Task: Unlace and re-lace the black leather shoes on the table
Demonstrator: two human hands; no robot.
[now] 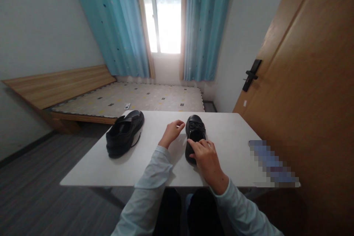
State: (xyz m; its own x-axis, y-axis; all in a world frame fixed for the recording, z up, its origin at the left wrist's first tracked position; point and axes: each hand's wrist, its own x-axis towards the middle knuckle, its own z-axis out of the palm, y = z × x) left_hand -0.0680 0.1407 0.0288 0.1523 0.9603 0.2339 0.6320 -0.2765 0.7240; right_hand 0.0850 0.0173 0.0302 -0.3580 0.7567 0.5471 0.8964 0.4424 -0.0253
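Observation:
A black lace-up shoe [195,122] stands on the white table [226,129] in front of me, its toe pointing away. My right hand [204,153] lies over its heel end, thumb and fingers closed on the rim of the opening. Part of the heel is hidden under that hand. Just left of the shoe is my left hand [174,131], its fingers loosely bent with a small gap at the tips and nothing visible between them. A second black shoe [120,138] sits toward the table's left edge, turned diagonally, with a loose lace hanging on its right side.
A blurred-out bluish item [272,162] lies along the table's right edge. Beyond the table is a low bed [149,97] with a small white object [127,106] on it. A wooden door [304,81] stands close on the right. Blue curtains [207,25] flank the window.

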